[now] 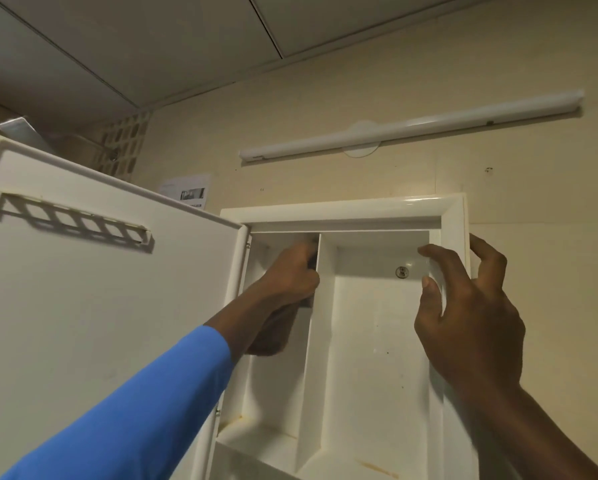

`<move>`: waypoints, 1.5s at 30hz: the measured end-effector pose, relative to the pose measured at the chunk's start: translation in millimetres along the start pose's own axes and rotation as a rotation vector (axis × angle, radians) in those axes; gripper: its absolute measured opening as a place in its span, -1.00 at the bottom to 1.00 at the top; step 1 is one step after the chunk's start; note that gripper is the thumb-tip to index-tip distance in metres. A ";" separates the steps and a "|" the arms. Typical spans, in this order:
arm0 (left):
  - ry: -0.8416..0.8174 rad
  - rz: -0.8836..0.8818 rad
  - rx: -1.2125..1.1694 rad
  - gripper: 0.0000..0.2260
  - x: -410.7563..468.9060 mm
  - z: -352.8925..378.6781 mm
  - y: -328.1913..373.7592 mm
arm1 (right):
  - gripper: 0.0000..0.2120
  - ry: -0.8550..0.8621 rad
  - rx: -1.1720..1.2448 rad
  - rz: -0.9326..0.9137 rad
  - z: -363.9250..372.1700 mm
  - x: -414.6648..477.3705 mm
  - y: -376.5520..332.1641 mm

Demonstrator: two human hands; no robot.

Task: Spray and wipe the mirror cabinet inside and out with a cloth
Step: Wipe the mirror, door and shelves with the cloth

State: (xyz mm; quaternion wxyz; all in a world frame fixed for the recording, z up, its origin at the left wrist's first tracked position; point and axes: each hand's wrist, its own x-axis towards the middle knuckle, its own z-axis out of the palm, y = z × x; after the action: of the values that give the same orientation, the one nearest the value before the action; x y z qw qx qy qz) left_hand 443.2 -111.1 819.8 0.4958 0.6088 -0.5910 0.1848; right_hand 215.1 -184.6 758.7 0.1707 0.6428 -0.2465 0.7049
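Note:
The white mirror cabinet (pixel 342 211) hangs on the wall with its door (pixel 100 306) swung wide to the left, inner side facing me. A vertical divider (pixel 320 289) splits the inside into a narrow left bay and a wide right bay. My left hand (pixel 290 271), in a blue sleeve, reaches into the top of the narrow bay, closed around a dark cloth (pixel 312 261) that is mostly hidden behind the fingers. My right hand (pixel 470 323) grips the cabinet's right frame, thumb inside, fingers outside.
A slotted rack (pixel 72 220) sits on the door's inner face. A screw (pixel 401 271) shows on the cabinet's back wall, with rust-coloured stains low down. A white tube light (pixel 412 126) runs above the cabinet. A paper note (pixel 186 192) is stuck on the wall behind the door.

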 end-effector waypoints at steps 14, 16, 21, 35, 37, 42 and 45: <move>-0.476 0.102 0.597 -0.78 -1.5 -30.2 -15.2 | -0.62 -0.052 0.024 -0.005 -3.6 1.2 3.7; -0.448 0.046 0.526 -0.88 -2.5 -32.1 -24.0 | -0.63 -0.051 0.016 0.001 -3.3 1.2 4.1; -0.212 0.087 0.668 -0.68 -11.3 -24.7 -40.8 | -0.64 -0.045 -0.001 -0.017 -3.7 0.5 1.8; 0.925 0.465 0.083 -0.84 -45.5 26.0 51.3 | -0.67 -0.012 -0.014 -0.005 -6.0 -0.7 -5.0; 0.898 0.679 0.264 -0.85 -31.7 51.3 70.1 | -0.67 -0.008 0.006 -0.008 -6.2 -0.5 -3.0; 0.744 0.518 0.417 -0.91 4.4 115.2 50.5 | -0.69 0.005 0.047 0.006 -4.3 -0.9 1.4; 0.721 0.311 0.429 -0.88 10.0 131.2 37.6 | -0.71 0.018 0.076 -0.008 -2.2 -0.9 3.4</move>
State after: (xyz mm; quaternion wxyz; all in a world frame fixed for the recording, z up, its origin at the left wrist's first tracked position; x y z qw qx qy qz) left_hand 364.2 -217.1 784.7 0.4990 0.4983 -0.4134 0.5760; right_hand 211.5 -186.0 757.3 0.1513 0.6433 -0.2157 0.7188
